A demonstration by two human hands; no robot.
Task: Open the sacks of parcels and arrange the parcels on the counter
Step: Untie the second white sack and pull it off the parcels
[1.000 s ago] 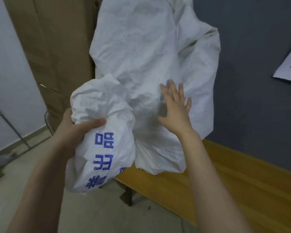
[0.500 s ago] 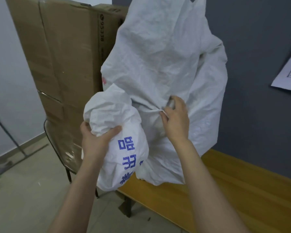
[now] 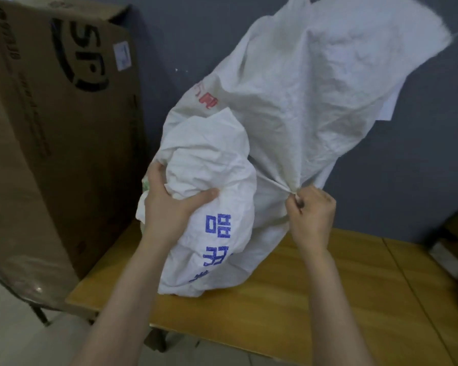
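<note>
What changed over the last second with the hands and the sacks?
The right hand, open against the large sack before, now pinches a fold of it, pulling rightward. The left hand still grips the blue-printed sack, which moved over the counter.

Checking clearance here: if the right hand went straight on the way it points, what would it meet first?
The right hand pinches the big sack, so it would meet that first; the wall probably lies behind.

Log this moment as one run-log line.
left hand grips blue-printed sack | right hand pinches cord of large sack | blue-printed sack rests on counter
</note>
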